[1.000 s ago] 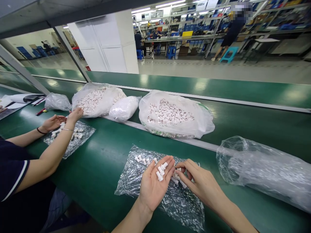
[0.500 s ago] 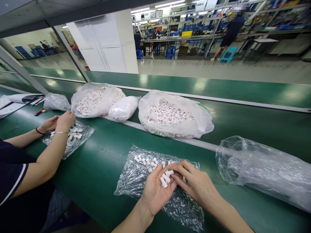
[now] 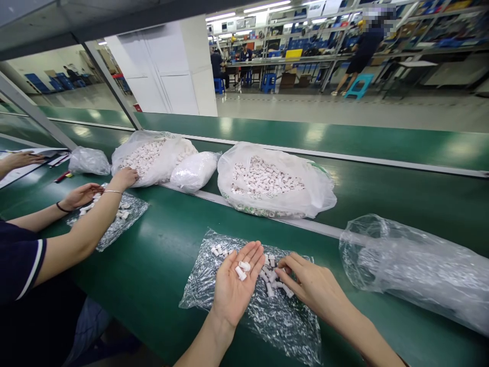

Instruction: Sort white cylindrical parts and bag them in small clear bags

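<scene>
My left hand (image 3: pixel 236 288) is palm up with its fingers stretched flat. Lying on it are a few short white tubular plastic pieces (image 3: pixel 241 270). Just to its right, my right hand (image 3: pixel 305 283) hovers over the sheet with thumb and fingertips drawn together; whether a piece is between them I cannot make out. More white pieces (image 3: pixel 270 289) are scattered beneath those fingertips. They rest on a crinkled clear plastic bag (image 3: pixel 206 270), spread flat on the green bench, and another few (image 3: pixel 216 250) lie near its far left side.
A big open bag of such pieces (image 3: pixel 267 176) stands behind my hands, with another (image 3: pixel 141 158) further left. Rolled clear plastic (image 3: pixel 424 270) lies right. At left, a co-worker's hand (image 3: pixel 124 178) reaches to the left bag beside a second plastic sheet (image 3: pixel 130 204).
My hands have moved apart, the left going slightly left. Fewer pieces lie in my left palm, and more show on the sheet. The co-worker's hand has reached to the bag; another hand appears far left.
</scene>
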`<control>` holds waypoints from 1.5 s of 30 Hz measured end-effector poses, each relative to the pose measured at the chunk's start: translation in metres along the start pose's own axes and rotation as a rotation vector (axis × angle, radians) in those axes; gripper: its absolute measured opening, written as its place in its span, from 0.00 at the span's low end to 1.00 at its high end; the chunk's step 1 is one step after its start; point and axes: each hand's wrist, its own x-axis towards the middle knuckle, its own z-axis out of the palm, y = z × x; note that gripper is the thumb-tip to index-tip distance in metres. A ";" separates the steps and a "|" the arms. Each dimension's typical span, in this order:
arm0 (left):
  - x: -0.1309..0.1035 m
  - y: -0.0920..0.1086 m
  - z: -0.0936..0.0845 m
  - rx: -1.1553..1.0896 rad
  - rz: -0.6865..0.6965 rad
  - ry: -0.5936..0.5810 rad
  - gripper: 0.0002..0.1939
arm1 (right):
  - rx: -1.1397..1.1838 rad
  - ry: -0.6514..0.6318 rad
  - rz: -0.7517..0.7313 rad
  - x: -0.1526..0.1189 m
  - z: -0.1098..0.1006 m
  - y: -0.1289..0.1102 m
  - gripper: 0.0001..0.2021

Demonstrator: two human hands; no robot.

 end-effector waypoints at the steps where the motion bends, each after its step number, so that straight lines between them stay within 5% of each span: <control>1: -0.001 -0.002 0.001 0.004 -0.023 -0.013 0.27 | 0.004 0.023 -0.004 0.000 0.001 -0.001 0.09; 6: -0.004 -0.015 0.000 0.067 -0.161 -0.088 0.27 | 0.142 0.122 -0.097 -0.004 0.004 -0.017 0.08; 13: -0.003 -0.025 -0.006 0.079 -0.290 -0.091 0.24 | 0.393 0.001 -0.101 -0.004 0.000 -0.034 0.09; 18: 0.001 -0.015 -0.005 0.079 -0.120 -0.001 0.24 | 0.585 -0.036 0.122 0.002 -0.013 -0.021 0.14; 23: 0.002 -0.005 -0.004 0.065 0.024 0.012 0.25 | 0.388 0.000 0.114 0.005 0.000 -0.009 0.10; 35: -0.006 -0.026 -0.008 0.377 -0.061 -0.083 0.26 | 0.313 -0.002 -0.075 -0.005 0.017 -0.046 0.06; 45: -0.015 -0.010 0.004 0.588 0.366 0.070 0.19 | 0.287 -0.003 0.055 0.000 0.022 -0.019 0.05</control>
